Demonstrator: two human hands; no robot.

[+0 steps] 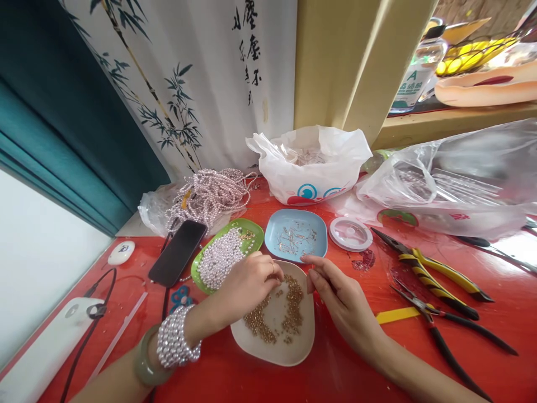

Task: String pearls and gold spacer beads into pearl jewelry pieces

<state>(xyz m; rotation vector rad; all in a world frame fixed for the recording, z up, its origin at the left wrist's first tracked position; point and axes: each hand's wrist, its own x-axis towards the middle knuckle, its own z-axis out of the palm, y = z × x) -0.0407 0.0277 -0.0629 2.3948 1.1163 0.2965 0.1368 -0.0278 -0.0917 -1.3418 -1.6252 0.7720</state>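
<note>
My left hand hovers over the upper edge of a cream plate of small gold beads, its fingertips closed in a pinch. At the plate's right edge my right hand also pinches, thumb against index finger. Whatever either hand holds is too small to make out. Left of centre lies a green plate with white pearl-like beads and a few gold bits. A blue plate with thin metal pins and small bits sits just beyond the hands. Around my left wrist are a pearl bracelet and a bangle.
Strung beads are heaped behind a black phone. Two pliers, one yellow-and-black and one black-handled, lie at right. Plastic bags stand at the back. A round clear-lidded case and a white power bank flank the plates.
</note>
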